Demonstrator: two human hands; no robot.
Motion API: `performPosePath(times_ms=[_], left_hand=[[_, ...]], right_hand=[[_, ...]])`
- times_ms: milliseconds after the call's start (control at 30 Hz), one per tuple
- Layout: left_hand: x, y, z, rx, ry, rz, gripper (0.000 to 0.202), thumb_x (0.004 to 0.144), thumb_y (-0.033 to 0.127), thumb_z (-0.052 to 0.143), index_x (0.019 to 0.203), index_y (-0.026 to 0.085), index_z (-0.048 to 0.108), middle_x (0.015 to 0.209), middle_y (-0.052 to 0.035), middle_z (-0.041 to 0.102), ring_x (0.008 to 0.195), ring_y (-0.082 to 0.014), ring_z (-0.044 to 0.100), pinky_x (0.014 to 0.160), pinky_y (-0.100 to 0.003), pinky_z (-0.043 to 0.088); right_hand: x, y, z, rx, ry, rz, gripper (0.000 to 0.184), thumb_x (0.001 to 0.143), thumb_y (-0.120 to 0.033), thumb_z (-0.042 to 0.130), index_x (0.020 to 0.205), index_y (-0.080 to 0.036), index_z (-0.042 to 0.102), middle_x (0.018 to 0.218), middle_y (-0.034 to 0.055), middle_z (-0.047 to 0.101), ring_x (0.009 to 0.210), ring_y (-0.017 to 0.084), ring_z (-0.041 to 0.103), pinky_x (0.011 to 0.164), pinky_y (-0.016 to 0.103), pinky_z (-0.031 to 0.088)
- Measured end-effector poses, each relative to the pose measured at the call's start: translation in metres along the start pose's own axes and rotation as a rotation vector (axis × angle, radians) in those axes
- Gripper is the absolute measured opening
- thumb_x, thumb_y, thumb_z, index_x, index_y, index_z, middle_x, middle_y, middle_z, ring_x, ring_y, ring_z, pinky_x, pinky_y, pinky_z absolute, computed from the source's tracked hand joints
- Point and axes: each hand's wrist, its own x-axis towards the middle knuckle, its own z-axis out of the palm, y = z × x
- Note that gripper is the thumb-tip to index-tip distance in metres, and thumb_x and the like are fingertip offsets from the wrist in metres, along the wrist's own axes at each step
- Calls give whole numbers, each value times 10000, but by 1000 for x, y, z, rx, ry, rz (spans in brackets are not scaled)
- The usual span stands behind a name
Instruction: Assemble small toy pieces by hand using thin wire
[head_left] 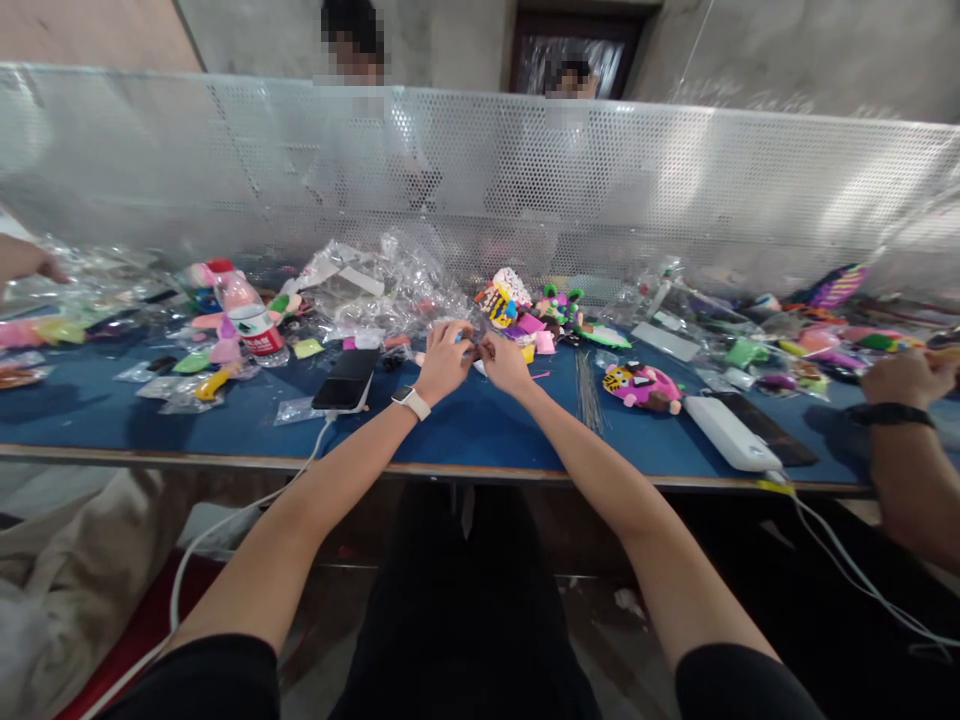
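My left hand (445,362), with a pale watch (412,402) at the wrist, is over the blue table with its fingers curled. My right hand (503,361) meets it from the right, thumb and fingers pinched together. A speck of blue shows at the left fingertips and a bit of white below the right ones; what they grip is too small to name. Just beyond lie colourful clay figures (504,298) and a pink clay piece (544,342). A bundle of thin wires (588,392) lies right of my right hand.
Left stand a phone (348,380) on a cable and a water bottle (255,325). Clear plastic bags (375,285) pile against the perforated metal screen (480,150). Right are a purple clay figure (643,388), a white power bank (731,433) and a co-worker's hand (906,383).
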Motion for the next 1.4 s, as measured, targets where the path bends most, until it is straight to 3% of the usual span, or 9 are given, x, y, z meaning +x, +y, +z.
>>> performPosePath(times_ms=[233,533,700,800,900,1000,1133,1400], left_hand=[[9,-24,8,-358,16,-51,220,996,359,711,857,198,770,1322,-127,650,1287,-317,569,1212,-579,408],[12,-39,12,-1121,-235,-371,297,805,461,859,819,174,786,1178,-134,748,1133,-271,689,1044,-469,546],[12,-38,9,-1370,-360,-436,326,779,446,887,855,148,778,1102,-150,766,1072,-261,716,1004,-464,561],[11,-35,7,-1204,-317,-442,338,862,474,824,931,144,789,1102,-149,760,1051,-268,707,954,-466,575],[10,-29,6,-787,-7,-304,272,887,423,825,992,174,793,1213,-141,721,1168,-283,653,1031,-464,558],[7,-22,4,-482,144,-152,133,923,305,796,980,185,789,1335,-146,640,1227,-285,613,1132,-500,513],[5,-15,4,-299,129,-70,125,970,249,729,872,202,789,1356,-128,622,1234,-299,587,1183,-563,465],[7,-11,9,-349,146,-95,125,979,209,702,886,196,785,1379,-123,636,1200,-284,598,1176,-574,463]], right_hand=[[1,12,-15,-10,-77,-305,156,1001,-218,479,918,-211,610,889,88,701,802,243,615,736,332,417],[-2,7,-21,44,-90,-432,183,1050,-274,453,982,-219,614,951,90,706,854,236,634,794,337,460],[-8,-1,-25,14,-35,-487,244,1079,-306,423,983,-210,626,993,118,719,887,244,658,778,338,454],[-9,-4,-23,-10,-9,-428,212,1049,-292,465,937,-213,626,932,105,721,843,244,653,735,336,431],[-8,-5,-16,49,48,-253,142,986,-275,534,875,-221,604,778,60,674,727,230,610,669,327,391],[-6,-5,-9,122,73,-139,127,954,-277,560,838,-231,580,683,20,608,645,212,564,630,318,359],[-6,-4,-4,162,97,-94,127,938,-273,563,815,-240,563,631,-2,559,606,202,533,614,318,344],[-5,0,-2,143,121,-136,137,958,-279,528,866,-220,610,702,31,607,669,215,561,654,323,383]])
